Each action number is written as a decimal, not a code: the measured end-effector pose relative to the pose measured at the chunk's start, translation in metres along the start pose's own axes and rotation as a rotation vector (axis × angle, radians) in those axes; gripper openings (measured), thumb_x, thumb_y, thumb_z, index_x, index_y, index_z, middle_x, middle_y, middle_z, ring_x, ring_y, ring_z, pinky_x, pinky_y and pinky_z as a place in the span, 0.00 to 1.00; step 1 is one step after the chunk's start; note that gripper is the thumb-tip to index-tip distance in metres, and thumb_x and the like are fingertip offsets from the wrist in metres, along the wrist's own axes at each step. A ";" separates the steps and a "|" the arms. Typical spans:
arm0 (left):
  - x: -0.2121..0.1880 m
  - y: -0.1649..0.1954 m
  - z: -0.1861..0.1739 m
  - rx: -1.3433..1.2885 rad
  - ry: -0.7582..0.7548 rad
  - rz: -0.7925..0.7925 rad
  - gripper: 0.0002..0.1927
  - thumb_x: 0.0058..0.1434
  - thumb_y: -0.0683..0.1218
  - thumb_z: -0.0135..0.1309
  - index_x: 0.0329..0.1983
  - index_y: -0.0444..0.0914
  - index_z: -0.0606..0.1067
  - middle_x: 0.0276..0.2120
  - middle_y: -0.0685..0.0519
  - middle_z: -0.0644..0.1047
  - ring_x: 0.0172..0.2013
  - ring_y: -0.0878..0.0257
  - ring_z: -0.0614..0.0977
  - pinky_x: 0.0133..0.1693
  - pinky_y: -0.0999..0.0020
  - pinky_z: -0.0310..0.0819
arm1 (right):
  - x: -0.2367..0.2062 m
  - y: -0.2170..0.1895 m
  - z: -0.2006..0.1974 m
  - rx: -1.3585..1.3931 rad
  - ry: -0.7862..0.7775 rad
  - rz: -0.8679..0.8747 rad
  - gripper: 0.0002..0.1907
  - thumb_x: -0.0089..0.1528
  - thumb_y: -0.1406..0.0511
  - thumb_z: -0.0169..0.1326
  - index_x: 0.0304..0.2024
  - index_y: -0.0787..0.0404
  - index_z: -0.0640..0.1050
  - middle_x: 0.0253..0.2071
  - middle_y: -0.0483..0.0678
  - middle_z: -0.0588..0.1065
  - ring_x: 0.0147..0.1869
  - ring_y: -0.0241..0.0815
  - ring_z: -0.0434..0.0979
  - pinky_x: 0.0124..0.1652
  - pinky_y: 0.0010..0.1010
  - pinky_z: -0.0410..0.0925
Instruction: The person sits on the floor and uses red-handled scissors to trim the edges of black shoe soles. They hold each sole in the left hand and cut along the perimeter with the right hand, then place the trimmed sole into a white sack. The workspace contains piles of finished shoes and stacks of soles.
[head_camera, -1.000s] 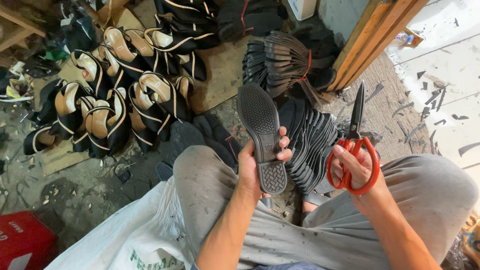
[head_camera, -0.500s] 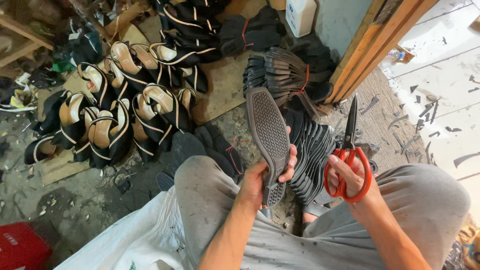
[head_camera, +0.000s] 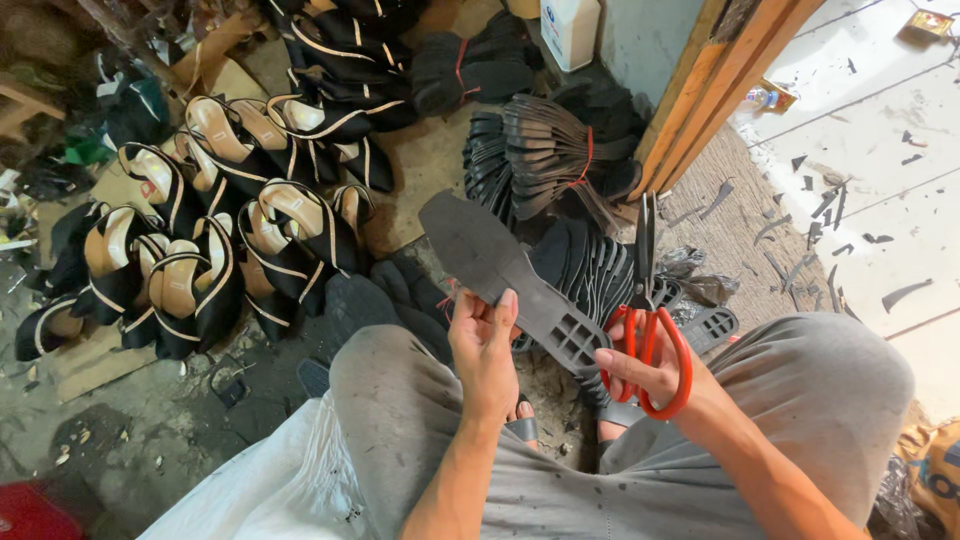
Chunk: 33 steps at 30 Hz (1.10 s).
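My left hand holds a black rubber shoe sole by its narrow waist. The sole lies tilted, toe up-left, its gridded heel end down-right beside my right hand. My right hand grips scissors with red handles; the dark blades point straight up and are closed. My right thumb is close to the sole's heel. Both hands are above my knees in grey trousers.
Stacks of black soles lie on the floor under my hands, and a bundle tied with red string sits beyond. Finished black-and-tan sandals crowd the left. A wooden post stands right; black offcuts litter the white floor.
The sole has swung from nearly upright to tilted, its heel end now toward the scissors. My right hand with the scissors has come closer to it.
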<state>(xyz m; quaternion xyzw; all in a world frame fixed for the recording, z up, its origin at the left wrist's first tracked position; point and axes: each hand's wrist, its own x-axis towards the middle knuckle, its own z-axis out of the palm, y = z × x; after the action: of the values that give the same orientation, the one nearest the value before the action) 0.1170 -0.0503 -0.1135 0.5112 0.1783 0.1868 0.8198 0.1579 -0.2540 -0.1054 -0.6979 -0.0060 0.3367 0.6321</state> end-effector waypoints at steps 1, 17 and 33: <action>-0.001 0.000 -0.001 0.006 -0.006 -0.001 0.10 0.70 0.41 0.53 0.52 0.33 0.70 0.46 0.54 0.77 0.44 0.69 0.77 0.46 0.72 0.73 | 0.000 0.000 -0.001 0.006 0.018 -0.011 0.21 0.57 0.60 0.62 0.45 0.64 0.71 0.21 0.48 0.73 0.26 0.37 0.73 0.29 0.29 0.65; -0.004 -0.007 -0.014 -0.199 -0.133 0.118 0.16 0.71 0.35 0.52 0.60 0.31 0.69 0.50 0.51 0.75 0.47 0.70 0.77 0.50 0.73 0.74 | 0.000 -0.004 0.000 0.260 -0.017 -0.048 0.17 0.57 0.66 0.63 0.41 0.63 0.68 0.20 0.45 0.69 0.24 0.37 0.69 0.28 0.31 0.64; -0.035 0.060 -0.035 0.244 0.123 0.084 0.12 0.69 0.42 0.57 0.52 0.33 0.71 0.38 0.57 0.76 0.35 0.73 0.74 0.38 0.76 0.70 | -0.055 0.008 -0.012 -1.043 0.091 -0.103 0.27 0.55 0.48 0.64 0.46 0.57 0.72 0.26 0.46 0.77 0.31 0.44 0.78 0.34 0.34 0.69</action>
<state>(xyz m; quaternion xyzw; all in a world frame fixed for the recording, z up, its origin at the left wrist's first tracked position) 0.0628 -0.0159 -0.0700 0.6015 0.2280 0.2290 0.7306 0.1178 -0.2894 -0.0878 -0.9325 -0.1796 0.2269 0.2159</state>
